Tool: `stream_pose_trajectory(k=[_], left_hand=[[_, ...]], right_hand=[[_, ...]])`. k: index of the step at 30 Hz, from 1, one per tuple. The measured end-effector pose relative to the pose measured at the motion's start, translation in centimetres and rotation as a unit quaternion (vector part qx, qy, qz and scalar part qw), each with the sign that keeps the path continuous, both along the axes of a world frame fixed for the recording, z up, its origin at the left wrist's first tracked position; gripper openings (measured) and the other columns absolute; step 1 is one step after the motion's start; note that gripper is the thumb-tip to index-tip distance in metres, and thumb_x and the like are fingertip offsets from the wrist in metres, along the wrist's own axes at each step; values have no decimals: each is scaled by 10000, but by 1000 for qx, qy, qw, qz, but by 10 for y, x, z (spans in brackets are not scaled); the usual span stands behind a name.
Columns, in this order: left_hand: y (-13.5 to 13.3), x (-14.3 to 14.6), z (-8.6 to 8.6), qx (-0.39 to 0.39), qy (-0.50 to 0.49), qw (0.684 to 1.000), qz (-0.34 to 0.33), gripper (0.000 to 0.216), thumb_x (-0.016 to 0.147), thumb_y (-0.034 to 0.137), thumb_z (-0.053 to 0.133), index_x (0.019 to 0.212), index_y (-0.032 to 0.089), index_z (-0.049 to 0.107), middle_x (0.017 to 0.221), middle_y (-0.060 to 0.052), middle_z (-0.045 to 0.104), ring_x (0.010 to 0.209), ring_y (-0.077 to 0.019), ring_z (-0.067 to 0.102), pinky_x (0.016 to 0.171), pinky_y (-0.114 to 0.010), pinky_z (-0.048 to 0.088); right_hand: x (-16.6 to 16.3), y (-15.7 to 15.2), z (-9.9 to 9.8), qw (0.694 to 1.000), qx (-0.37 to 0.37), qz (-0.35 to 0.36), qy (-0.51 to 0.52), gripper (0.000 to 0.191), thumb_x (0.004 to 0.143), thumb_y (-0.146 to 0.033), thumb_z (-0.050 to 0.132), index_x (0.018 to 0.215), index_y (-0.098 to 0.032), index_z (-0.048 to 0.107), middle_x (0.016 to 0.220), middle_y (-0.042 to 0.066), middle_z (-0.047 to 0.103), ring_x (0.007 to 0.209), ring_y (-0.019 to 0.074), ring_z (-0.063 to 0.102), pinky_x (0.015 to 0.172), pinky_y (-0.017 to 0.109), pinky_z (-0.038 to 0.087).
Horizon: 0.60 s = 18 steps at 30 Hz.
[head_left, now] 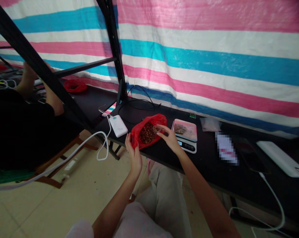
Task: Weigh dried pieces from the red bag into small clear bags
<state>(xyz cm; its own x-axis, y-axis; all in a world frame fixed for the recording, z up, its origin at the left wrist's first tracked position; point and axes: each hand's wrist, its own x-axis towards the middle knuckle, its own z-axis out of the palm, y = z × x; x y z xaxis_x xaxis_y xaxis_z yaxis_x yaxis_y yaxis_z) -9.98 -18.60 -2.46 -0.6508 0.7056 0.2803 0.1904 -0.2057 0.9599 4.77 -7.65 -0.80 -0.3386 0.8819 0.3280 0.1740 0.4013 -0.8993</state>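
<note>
A red plastic bag lies with its mouth open on the black table, full of small brown pieces whose kind I cannot make out. My left hand is closed on the bag's near left edge. In the fingers of my right hand is a small clear cup, tilted over the brown pieces at the bag's right side. Just right of that hand sits a white kitchen scale with a lit display. On its platform lies a clear plastic bag with some brownish contents.
A white power bank with a cable lies left of the red bag. To the right are a clear packet, a phone and a long white device. A black metal post rises behind; another person sits at left.
</note>
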Motion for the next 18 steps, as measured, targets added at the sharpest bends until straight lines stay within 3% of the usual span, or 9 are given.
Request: stream_pose_trajectory(k=[4, 6, 9, 11, 13, 16, 18], left_hand=[[-12, 10, 14, 18, 113, 991, 67, 483, 879, 296, 449, 1345, 239, 336, 1454, -97, 254, 1366, -218, 206, 1134, -403, 138], [-12, 17, 20, 60, 187, 978, 69, 482, 863, 253, 474, 1330, 239, 355, 1457, -106, 240, 1367, -233, 205, 1132, -428, 141], [4, 31, 32, 124, 332, 934, -50, 400, 855, 204, 474, 1250, 254, 433, 1388, -93, 364, 1335, -224, 286, 1110, -438, 222], [27, 47, 42, 117, 423, 880, -185, 359, 871, 218, 447, 1230, 244, 444, 1340, -83, 435, 1319, -209, 322, 1086, -424, 284], [58, 67, 50, 93, 496, 814, -289, 416, 869, 293, 465, 1271, 203, 405, 1372, -109, 406, 1337, -230, 294, 1086, -441, 284], [107, 100, 54, 57, 557, 740, -372, 629, 803, 407, 561, 1317, 115, 347, 1378, -174, 391, 1320, -261, 321, 1076, -430, 295], [133, 117, 51, 10, 587, 716, -378, 631, 768, 437, 598, 1268, 97, 418, 1321, -192, 456, 1285, -305, 362, 1075, -511, 246]], right_hand=[[19, -1, 9, 997, -11, -33, 64, 407, 752, -346, 627, 1139, -227, 583, 1168, 63, 626, 1063, 207, 588, 941, 383, 451], [36, -1, 12, 994, -11, -68, 80, 416, 744, -363, 631, 1133, -224, 580, 1173, 71, 622, 1078, 216, 580, 947, 391, 447], [72, -3, 16, 988, -5, -133, 78, 425, 740, -381, 631, 1127, -216, 568, 1172, 84, 619, 1096, 224, 570, 953, 406, 441], [100, -4, 16, 978, 4, -188, 88, 456, 719, -376, 656, 1131, -218, 542, 1129, 80, 638, 1082, 218, 578, 954, 410, 438], [129, -3, 14, 963, 7, -244, 113, 480, 674, -375, 699, 1094, -225, 526, 1050, 62, 665, 1032, 209, 604, 945, 411, 445], [166, 1, 6, 945, -1, -302, 130, 458, 601, -408, 743, 966, -227, 533, 968, 45, 676, 946, 209, 635, 915, 424, 467], [182, 4, 1, 943, -8, -310, 118, 447, 581, -420, 751, 922, -226, 537, 946, 49, 676, 914, 214, 641, 902, 435, 474]])
